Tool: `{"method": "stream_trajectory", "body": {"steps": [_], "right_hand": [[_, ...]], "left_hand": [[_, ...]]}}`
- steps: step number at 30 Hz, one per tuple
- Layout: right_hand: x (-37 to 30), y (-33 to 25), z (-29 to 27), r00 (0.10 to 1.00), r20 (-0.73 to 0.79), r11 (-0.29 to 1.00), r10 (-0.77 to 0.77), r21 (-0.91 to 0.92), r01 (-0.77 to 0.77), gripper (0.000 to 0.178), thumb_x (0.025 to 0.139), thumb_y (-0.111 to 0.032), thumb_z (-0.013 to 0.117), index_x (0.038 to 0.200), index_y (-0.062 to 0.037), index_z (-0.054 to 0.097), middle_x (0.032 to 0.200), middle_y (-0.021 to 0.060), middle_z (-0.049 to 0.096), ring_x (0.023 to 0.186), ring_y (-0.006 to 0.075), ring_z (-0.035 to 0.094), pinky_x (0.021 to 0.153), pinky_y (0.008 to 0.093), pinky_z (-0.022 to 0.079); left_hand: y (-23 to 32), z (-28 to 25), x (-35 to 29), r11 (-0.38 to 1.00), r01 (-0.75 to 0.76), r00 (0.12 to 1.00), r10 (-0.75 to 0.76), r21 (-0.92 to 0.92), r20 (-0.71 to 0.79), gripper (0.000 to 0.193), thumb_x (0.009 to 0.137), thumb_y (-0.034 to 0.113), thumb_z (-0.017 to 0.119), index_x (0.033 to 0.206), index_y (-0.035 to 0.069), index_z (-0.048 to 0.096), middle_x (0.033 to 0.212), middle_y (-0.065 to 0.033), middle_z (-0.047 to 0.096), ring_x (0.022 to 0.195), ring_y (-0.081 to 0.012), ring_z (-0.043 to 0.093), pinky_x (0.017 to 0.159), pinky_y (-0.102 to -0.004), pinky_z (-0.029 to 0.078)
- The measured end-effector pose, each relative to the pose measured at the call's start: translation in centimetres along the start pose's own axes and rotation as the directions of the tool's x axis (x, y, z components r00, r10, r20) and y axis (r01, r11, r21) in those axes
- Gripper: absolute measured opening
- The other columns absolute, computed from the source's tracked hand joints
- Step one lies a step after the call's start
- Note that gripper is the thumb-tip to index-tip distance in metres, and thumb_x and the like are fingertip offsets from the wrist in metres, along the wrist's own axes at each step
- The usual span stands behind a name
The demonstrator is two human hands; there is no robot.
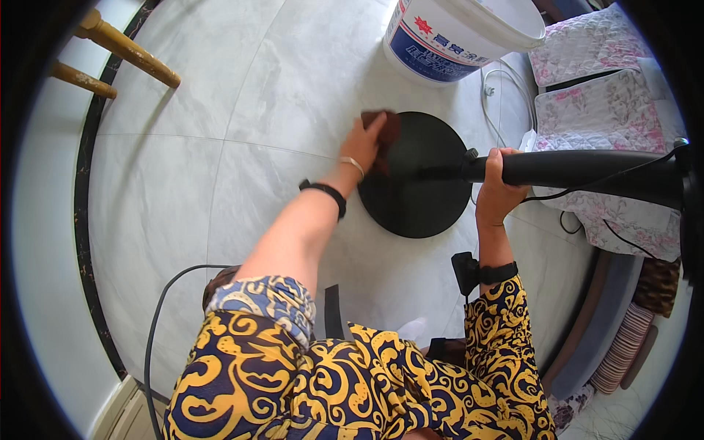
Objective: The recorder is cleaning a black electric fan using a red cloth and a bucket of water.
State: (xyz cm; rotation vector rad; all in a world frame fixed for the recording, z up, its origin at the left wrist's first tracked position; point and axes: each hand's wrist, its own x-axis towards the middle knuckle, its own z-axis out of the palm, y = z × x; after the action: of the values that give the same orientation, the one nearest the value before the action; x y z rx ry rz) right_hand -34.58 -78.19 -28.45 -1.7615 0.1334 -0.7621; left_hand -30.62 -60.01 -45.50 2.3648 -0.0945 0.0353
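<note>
Left hand [361, 143] presses cloth [386, 132] on round black base [413, 176], frame centre; right hand [493, 192] fingers wrapped round pole [587, 169]. Risk: loose grip, stand tips.

We see a black round base [414, 183] and black pole [587, 170], with a dark reddish-brown cloth [385, 132] on the base. Floor [220, 147] is pale grey marbled tile. Bucket [458, 37], top centre, is white with a blue band. Sleeves [506, 330] are navy with yellow swirls. Cushions [601, 110], upper right, are pink floral.
</note>
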Motion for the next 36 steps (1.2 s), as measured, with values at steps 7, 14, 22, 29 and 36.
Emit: {"method": "stream_trajectory", "body": {"steps": [7, 14, 22, 29, 36], "right_hand": [[-0.4, -0.1, 0.7, 1.000, 0.020, 0.997, 0.020, 0.080, -0.022, 0.016, 0.070, -0.004, 0.066, 0.080, -0.0008, 0.054, 0.080, 0.0040, 0.055, 0.072, 0.0120, 0.052, 0.071, 0.0243, 0.044], [-0.5, 0.1, 0.7, 0.996, -0.036, 0.989, 0.083, 0.129, -0.077, 0.018, 0.070, -0.004, 0.067, 0.081, -0.0012, 0.053, 0.080, 0.0040, 0.055, 0.072, 0.0123, 0.053, 0.071, 0.0246, 0.044], [-0.9, 0.0, 1.0, 0.996, -0.039, 0.995, 0.076, 0.061, -0.074, 0.022, 0.069, -0.007, 0.068, 0.083, -0.0017, 0.051, 0.080, 0.0044, 0.056, 0.071, 0.0121, 0.053, 0.070, 0.0252, 0.045], [-1.4, -1.1, 1.6, 0.993, 0.084, 0.994, 0.082, 0.072, -0.088, 0.024, 0.072, -0.006, 0.069, 0.087, 0.0004, 0.052, 0.081, 0.0038, 0.056, 0.073, 0.0102, 0.052, 0.071, 0.0230, 0.043], [-0.1, 0.8, 1.1, 0.998, 0.035, 0.999, 0.051, -0.005, -0.051, 0.033, 0.066, -0.016, 0.073, 0.085, 0.0021, 0.053, 0.078, 0.0058, 0.059, 0.070, 0.0139, 0.057, 0.069, 0.0252, 0.045]], "left_hand": [[-3.6, 0.9, 1.4, 0.996, 0.082, 0.988, -0.087, 0.039, 0.131, 0.071, 0.072, -0.001, 0.058, 0.133, 0.026, 0.033, 0.114, -0.0236, 0.042, 0.098, -0.0422, 0.050, 0.082, -0.0435, 0.045], [-1.5, 2.5, -6.1, 0.942, 0.332, 0.941, -0.334, 0.039, 0.055, 0.069, 0.075, -0.003, 0.050, 0.136, 0.020, 0.025, 0.120, -0.0279, 0.035, 0.099, -0.0430, 0.050, 0.084, -0.0434, 0.045], [2.9, 2.3, -13.3, 0.944, 0.008, 0.891, -0.157, 0.331, 0.425, 0.070, 0.074, -0.002, 0.052, 0.135, 0.021, 0.026, 0.117, -0.0243, 0.036, 0.094, -0.0412, 0.052, 0.082, -0.0406, 0.046], [2.7, 4.4, -15.9, 0.960, -0.216, 0.589, 0.274, -0.178, 0.761, 0.068, 0.067, -0.007, 0.051, 0.126, 0.027, 0.043, 0.115, -0.0193, 0.042, 0.087, -0.0350, 0.059, 0.072, -0.0417, 0.051], [-0.7, -4.8, -6.3, 0.468, 0.531, 0.825, -0.474, -0.706, 0.307, 0.069, 0.075, -0.005, 0.040, 0.137, 0.014, 0.015, 0.068, -0.0186, 0.058, 0.043, -0.0265, 0.058, 0.032, -0.0346, 0.044]]}}
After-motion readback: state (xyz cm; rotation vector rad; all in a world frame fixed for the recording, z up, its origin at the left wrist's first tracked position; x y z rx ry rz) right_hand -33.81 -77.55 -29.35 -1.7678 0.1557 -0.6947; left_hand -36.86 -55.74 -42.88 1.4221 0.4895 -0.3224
